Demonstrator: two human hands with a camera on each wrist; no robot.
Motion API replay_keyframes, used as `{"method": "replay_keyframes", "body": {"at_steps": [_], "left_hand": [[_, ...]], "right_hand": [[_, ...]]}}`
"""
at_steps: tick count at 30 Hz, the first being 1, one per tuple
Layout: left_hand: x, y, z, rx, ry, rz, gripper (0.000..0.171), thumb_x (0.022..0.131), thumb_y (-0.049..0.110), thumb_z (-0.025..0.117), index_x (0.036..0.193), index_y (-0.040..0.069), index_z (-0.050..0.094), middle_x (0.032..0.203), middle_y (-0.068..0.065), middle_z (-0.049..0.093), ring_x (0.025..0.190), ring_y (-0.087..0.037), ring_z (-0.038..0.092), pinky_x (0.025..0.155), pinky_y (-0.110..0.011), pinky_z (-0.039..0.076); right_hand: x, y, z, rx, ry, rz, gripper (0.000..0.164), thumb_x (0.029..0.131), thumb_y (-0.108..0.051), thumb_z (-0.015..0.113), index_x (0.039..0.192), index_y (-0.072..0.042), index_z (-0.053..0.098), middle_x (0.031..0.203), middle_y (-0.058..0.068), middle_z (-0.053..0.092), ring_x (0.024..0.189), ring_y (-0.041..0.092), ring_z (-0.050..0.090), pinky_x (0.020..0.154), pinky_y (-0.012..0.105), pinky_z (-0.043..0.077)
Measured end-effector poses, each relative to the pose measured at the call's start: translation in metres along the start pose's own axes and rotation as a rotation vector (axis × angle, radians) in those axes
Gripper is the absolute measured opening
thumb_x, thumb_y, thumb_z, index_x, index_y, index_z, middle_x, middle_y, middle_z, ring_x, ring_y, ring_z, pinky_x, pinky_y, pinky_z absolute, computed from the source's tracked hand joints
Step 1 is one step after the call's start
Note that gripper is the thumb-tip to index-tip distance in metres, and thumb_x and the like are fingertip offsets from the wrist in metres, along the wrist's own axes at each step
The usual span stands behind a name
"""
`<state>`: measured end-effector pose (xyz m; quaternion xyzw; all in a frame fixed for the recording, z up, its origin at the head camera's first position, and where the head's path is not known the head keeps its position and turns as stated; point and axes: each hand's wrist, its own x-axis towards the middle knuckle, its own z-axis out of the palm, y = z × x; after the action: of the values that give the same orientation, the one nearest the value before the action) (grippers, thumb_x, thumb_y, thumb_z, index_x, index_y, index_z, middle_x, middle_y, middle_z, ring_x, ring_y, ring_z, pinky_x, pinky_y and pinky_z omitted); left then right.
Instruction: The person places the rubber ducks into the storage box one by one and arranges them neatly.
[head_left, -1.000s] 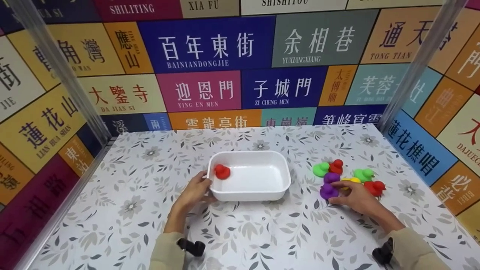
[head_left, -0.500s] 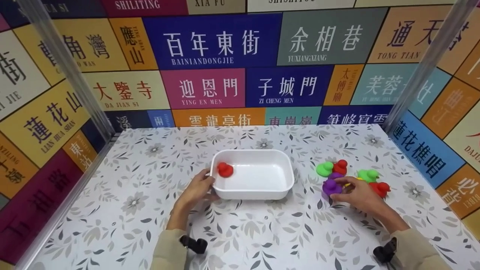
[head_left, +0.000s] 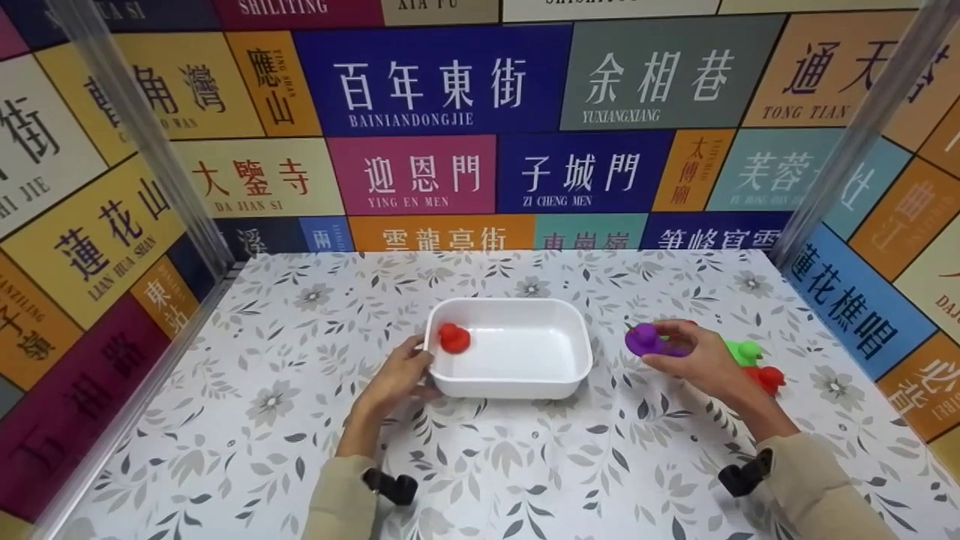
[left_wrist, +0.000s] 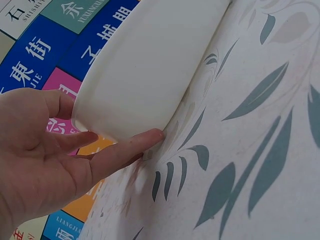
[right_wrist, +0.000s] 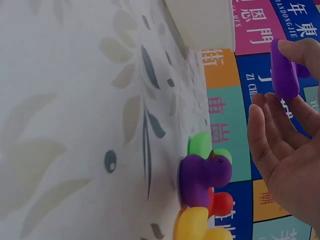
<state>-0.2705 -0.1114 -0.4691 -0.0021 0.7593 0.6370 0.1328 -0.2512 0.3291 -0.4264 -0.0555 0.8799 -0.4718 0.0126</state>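
Note:
My right hand (head_left: 697, 356) pinches a purple rubber duck (head_left: 643, 340) between thumb and fingers. In the right wrist view this duck (right_wrist: 284, 72) is up off the table, the lower fingers spread loosely below it. A second purple duck (right_wrist: 202, 175) stands on the table beneath, with a yellow duck (right_wrist: 192, 225) beside it. My left hand (head_left: 397, 379) rests its fingers against the left end of a white tub (head_left: 510, 389). The left wrist view has those fingers nearly straight along the tub's outer wall (left_wrist: 145, 70). One red duck (head_left: 454, 339) sits inside the tub, at its left end.
Near my right hand are a green duck (head_left: 746, 350) and a red duck (head_left: 769, 379); others of the group are partly hidden by the hand. The table has a floral cloth (head_left: 525, 465). Walls with lettered panels (head_left: 439, 82) enclose its back and sides.
My right hand has taken hold of the front purple duck, lifted it and carried it away from me, slightly left. The left hand stays at the tub. The head view has shifted slightly.

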Motion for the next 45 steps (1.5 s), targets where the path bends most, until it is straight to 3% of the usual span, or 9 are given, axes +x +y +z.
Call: {"method": "replay_keyframes", "body": {"at_steps": [5, 11, 18, 26, 35, 45], "left_hand": [[-0.001, 0.001, 0.0, -0.007, -0.002, -0.004, 0.055, 0.102, 0.014, 0.042, 0.155, 0.004, 0.032, 0.124, -0.027, 0.059, 0.095, -0.028, 0.066, 0.08, -0.04, 0.065], [-0.001, 0.001, 0.0, -0.026, -0.021, 0.008, 0.056, 0.103, 0.014, 0.041, 0.156, 0.004, 0.029, 0.126, -0.028, 0.058, 0.097, -0.03, 0.066, 0.081, -0.043, 0.065], [0.0, -0.001, 0.001, -0.045, -0.002, 0.011, 0.054, 0.101, 0.012, 0.042, 0.154, 0.002, 0.033, 0.124, -0.028, 0.058, 0.095, -0.028, 0.065, 0.081, -0.044, 0.065], [0.0, -0.001, 0.001, -0.033, 0.007, -0.03, 0.055, 0.102, 0.013, 0.042, 0.155, 0.004, 0.032, 0.128, -0.027, 0.057, 0.099, -0.03, 0.066, 0.081, -0.04, 0.065], [0.002, -0.002, -0.002, -0.042, -0.007, -0.016, 0.056, 0.101, 0.013, 0.043, 0.155, 0.005, 0.032, 0.125, -0.027, 0.058, 0.093, -0.027, 0.067, 0.079, -0.04, 0.065], [0.002, -0.002, -0.001, -0.026, -0.003, -0.016, 0.055, 0.101, 0.014, 0.042, 0.155, 0.006, 0.032, 0.131, -0.026, 0.056, 0.104, -0.03, 0.066, 0.082, -0.04, 0.065]], "right_hand": [[0.013, -0.014, 0.011, 0.069, -0.018, -0.058, 0.06, 0.086, -0.023, 0.08, 0.137, -0.004, 0.056, 0.118, 0.0, 0.067, 0.095, -0.003, 0.064, 0.069, 0.026, 0.061], [0.034, -0.032, 0.028, 0.114, -0.033, -0.086, 0.06, 0.086, -0.025, 0.08, 0.137, -0.004, 0.057, 0.13, 0.012, 0.064, 0.098, -0.001, 0.064, 0.07, 0.027, 0.063], [0.058, -0.052, 0.053, 0.195, -0.095, -0.074, 0.061, 0.085, -0.02, 0.081, 0.137, 0.0, 0.057, 0.128, 0.018, 0.067, 0.096, 0.004, 0.066, 0.072, 0.026, 0.063], [0.082, -0.07, 0.079, 0.22, -0.144, -0.098, 0.059, 0.084, -0.018, 0.081, 0.135, -0.001, 0.058, 0.126, 0.019, 0.068, 0.097, 0.007, 0.067, 0.075, 0.024, 0.063], [0.103, -0.088, 0.106, 0.219, -0.167, -0.087, 0.056, 0.083, -0.016, 0.082, 0.134, -0.004, 0.06, 0.126, 0.021, 0.068, 0.097, 0.012, 0.068, 0.075, 0.025, 0.062], [0.117, -0.108, 0.135, 0.167, -0.255, -0.066, 0.056, 0.082, -0.019, 0.083, 0.133, -0.007, 0.062, 0.125, 0.017, 0.069, 0.1, 0.016, 0.069, 0.079, 0.03, 0.062]]}}
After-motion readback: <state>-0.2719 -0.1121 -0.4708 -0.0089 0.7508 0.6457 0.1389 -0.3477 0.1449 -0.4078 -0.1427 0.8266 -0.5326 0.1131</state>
